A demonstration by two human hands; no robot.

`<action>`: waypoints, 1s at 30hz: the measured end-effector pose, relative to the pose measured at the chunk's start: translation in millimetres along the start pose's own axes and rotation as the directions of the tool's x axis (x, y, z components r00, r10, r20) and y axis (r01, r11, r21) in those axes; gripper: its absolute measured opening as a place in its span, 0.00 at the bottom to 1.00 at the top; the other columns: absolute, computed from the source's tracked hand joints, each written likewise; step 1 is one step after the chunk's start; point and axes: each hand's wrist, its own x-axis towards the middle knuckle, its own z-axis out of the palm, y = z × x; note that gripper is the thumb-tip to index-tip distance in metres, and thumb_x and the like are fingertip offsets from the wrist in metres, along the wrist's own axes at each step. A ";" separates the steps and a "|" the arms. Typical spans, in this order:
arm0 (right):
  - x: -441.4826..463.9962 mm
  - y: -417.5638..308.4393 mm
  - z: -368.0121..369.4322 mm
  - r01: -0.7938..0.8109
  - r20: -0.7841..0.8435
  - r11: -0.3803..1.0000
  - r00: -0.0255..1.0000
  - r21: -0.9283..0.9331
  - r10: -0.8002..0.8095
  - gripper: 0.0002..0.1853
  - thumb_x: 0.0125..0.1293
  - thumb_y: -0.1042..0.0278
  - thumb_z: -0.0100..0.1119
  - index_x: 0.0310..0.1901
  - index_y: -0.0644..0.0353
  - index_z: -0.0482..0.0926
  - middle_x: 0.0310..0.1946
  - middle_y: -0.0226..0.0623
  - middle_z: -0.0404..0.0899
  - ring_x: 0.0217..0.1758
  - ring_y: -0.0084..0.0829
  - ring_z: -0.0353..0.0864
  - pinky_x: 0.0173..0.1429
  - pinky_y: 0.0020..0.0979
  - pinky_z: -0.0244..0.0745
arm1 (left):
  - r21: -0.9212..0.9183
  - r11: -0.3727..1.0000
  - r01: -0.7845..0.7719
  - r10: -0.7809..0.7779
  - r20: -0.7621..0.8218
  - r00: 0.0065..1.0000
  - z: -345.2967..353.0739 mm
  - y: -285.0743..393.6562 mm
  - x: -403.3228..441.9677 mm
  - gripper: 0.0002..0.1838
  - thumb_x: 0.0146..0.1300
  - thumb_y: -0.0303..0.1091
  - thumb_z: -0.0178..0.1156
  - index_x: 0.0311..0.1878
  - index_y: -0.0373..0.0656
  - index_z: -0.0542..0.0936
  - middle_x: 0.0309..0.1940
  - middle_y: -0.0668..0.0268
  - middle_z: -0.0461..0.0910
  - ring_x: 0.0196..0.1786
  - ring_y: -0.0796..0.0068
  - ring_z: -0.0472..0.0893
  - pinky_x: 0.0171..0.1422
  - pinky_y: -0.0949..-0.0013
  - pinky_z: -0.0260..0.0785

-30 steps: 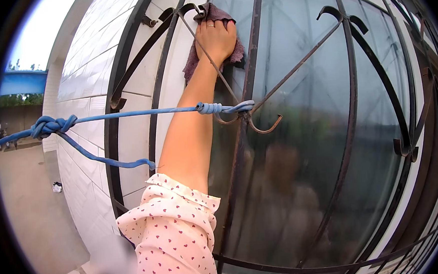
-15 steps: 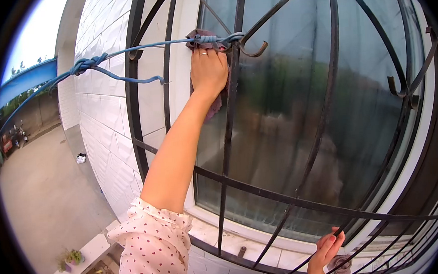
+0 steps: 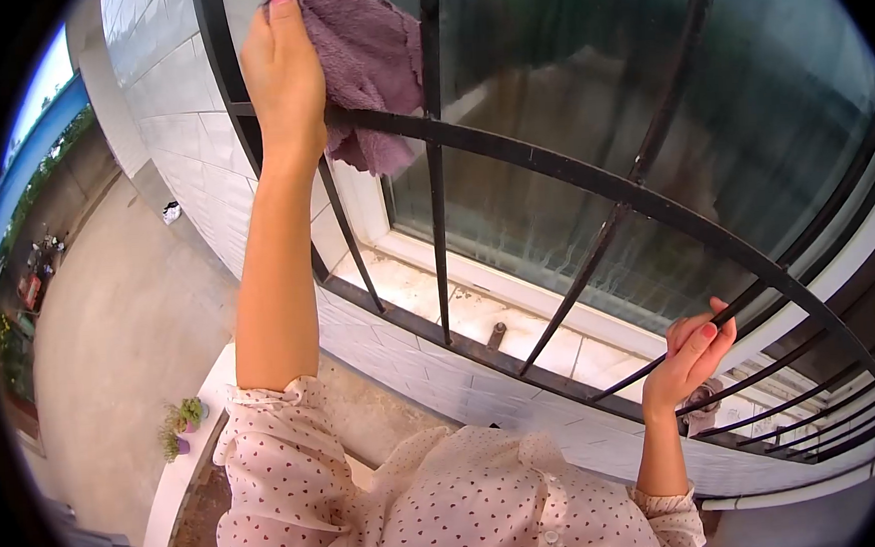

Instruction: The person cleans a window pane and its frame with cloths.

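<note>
L hand (image 3: 285, 77) has the purple rag (image 3: 369, 52) gripped up by the window (image 3: 556, 76), w/ part hanging behind the black crossbar (image 3: 530, 154). R hand (image 3: 685, 361) is clenched round a lower bar (image 3: 626, 379) btw.

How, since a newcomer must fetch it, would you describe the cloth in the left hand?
Find the big window behind black metal bars. At the view's upper left, the left hand holds the cloth. Its fuzzy, purple, loosely hanging fabric stands out from the stiff black bars.
</note>
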 end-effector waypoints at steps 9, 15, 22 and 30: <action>-2.4 8.2 -2.0 0.086 -0.012 0.996 0.996 -0.033 -0.087 0.17 0.74 0.62 0.36 0.55 0.66 0.61 0.19 0.25 0.58 0.16 0.13 0.52 0.21 0.18 0.48 | -0.046 0.998 -0.038 0.015 -0.429 0.903 -83.7 -14.4 -105.2 0.20 0.70 0.49 0.43 0.38 0.38 0.66 0.31 0.64 0.70 0.34 0.75 0.74 0.40 0.70 0.71; -2.3 7.9 -1.5 0.090 -0.026 0.996 0.996 -0.021 -0.090 0.17 0.73 0.62 0.37 0.54 0.68 0.61 0.18 0.26 0.61 0.17 0.15 0.54 0.22 0.18 0.52 | 0.493 0.845 0.209 -0.210 -0.053 0.976 -96.0 -55.1 -188.3 0.17 0.71 0.43 0.43 0.39 0.36 0.71 0.28 0.69 0.69 0.33 0.79 0.69 0.40 0.73 0.64; -3.3 4.3 2.6 0.096 -0.043 0.995 0.994 -0.039 -0.098 0.18 0.73 0.62 0.38 0.53 0.69 0.62 0.19 0.26 0.62 0.20 0.14 0.56 0.24 0.17 0.52 | 0.207 0.785 0.584 -0.584 -0.071 0.809 -85.1 -190.3 -245.2 0.19 0.71 0.43 0.42 0.49 0.34 0.69 0.39 0.64 0.71 0.41 0.74 0.69 0.51 0.71 0.62; -12.7 -9.0 -20.3 -0.136 0.165 0.990 0.978 0.036 0.129 0.21 0.72 0.63 0.41 0.61 0.68 0.61 0.33 0.36 0.75 0.34 0.23 0.71 0.41 0.24 0.67 | 0.017 0.467 0.884 -0.742 0.551 0.381 -18.4 -184.0 -250.4 0.11 0.68 0.36 0.51 0.48 0.40 0.74 0.41 0.70 0.77 0.44 0.80 0.76 0.52 0.76 0.66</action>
